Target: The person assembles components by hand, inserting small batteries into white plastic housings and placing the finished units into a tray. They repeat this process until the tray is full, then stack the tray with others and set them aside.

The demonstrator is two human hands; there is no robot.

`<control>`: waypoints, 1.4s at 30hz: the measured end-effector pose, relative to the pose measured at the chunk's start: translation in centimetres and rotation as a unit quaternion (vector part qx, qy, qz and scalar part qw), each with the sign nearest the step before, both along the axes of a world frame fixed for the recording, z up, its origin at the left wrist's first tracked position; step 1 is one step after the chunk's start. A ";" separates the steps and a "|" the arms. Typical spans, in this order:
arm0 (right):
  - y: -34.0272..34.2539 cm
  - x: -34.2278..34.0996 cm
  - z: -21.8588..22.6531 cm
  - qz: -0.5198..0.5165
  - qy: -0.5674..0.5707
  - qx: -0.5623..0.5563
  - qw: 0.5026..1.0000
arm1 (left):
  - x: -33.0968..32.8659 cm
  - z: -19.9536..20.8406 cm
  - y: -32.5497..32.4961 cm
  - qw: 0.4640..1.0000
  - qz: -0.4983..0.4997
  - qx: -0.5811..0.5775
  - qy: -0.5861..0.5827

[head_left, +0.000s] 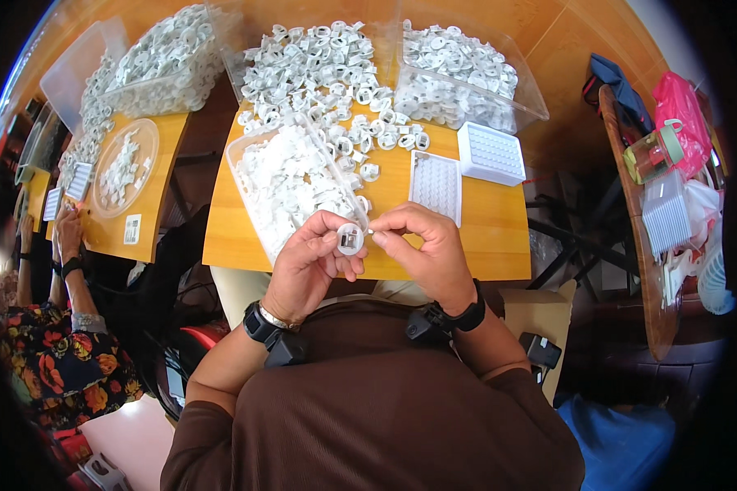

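The left hand [307,262] pinches a round white cap [350,239]; the right hand [426,245], at 3 o'clock, grips a tiny insert, apparently mid-fitting, needing careful alignment.

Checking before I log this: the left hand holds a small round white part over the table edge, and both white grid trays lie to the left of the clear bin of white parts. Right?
Not quite. In the head view the left hand does hold the round white part, but both grid trays lie right of the clear bin.
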State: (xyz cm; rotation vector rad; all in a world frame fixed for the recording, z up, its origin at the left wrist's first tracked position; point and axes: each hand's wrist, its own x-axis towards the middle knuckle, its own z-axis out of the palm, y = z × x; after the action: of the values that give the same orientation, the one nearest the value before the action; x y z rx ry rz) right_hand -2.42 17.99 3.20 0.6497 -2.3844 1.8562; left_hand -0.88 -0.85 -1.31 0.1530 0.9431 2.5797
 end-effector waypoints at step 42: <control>-0.7 1.0 -0.7 -0.041 0.118 0.099 0.987 | 0.8 1.0 0.8 0.988 0.005 -0.152 0.021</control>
State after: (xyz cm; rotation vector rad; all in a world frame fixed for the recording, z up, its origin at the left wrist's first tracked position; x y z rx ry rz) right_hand -1.39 17.24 2.55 0.7277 -2.4150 1.4315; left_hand -0.12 -0.05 -0.34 0.1171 1.3396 2.4138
